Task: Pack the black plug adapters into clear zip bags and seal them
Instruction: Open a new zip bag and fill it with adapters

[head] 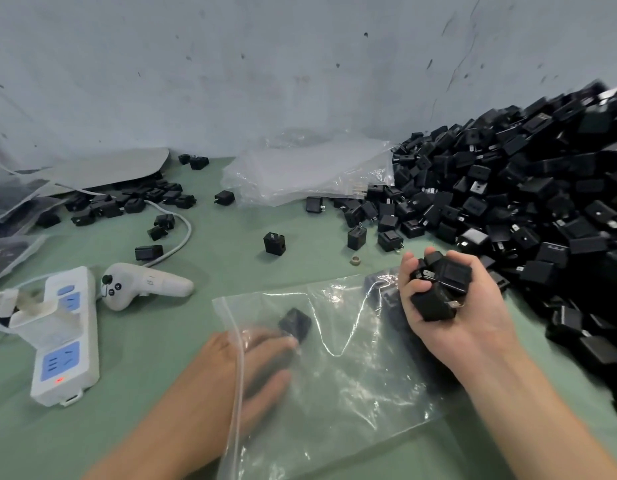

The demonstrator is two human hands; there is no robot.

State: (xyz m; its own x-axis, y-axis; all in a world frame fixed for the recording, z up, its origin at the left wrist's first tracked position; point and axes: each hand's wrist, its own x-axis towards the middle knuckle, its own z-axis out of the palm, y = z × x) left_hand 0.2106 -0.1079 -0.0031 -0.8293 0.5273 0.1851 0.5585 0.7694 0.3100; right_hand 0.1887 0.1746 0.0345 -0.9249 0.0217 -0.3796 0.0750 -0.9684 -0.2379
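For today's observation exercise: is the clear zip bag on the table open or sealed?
Open: the left hand lies inside the zip bag, passing through its unsealed mouth.

A white power strip (70,336) with blue sockets lies on the green bench (231,258) beside a white handheld controller (144,284); a small beige ring (355,260) sits farther right.

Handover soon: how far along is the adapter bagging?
Done: dark bags at far left look filled, though that is unclear. In hand: left hand is inside the open bag with at least one adapter; right hand grips a handful. Left: sealing, then the big pile.
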